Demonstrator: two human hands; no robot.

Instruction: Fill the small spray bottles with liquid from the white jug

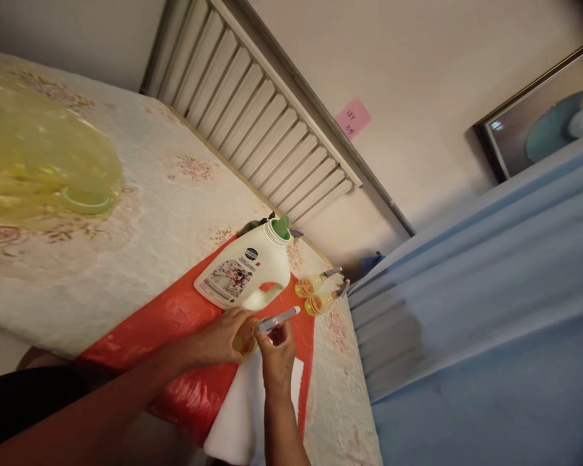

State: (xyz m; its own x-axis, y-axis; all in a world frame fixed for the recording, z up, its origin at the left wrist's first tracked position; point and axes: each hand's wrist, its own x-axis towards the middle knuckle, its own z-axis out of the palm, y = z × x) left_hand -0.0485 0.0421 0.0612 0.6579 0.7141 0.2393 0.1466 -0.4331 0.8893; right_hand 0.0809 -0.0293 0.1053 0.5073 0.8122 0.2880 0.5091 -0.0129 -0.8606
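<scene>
My left hand [227,335] is wrapped round a small clear bottle [243,340] of amber liquid, its lower part mostly hidden by the fingers. At that bottle's top, my right hand [279,356] pinches its long grey dispenser top [278,320]. Whether the top is seated on the neck, I cannot tell. Just beyond stands a large cream detergent jug [243,266] with a handle, a floral label and a green spout [280,226]. A white cloth or paper roll [238,414] lies under my right wrist, on a red plastic sheet [175,330].
Two similar bottles, one nearer [320,302] and one farther [308,285], stand right of the jug. Dark items are partly hidden behind it. A yellow translucent bag [43,155] lies on the floral tablecloth [160,220] at left. A slatted radiator [257,97] and blue curtain [466,310] border the table.
</scene>
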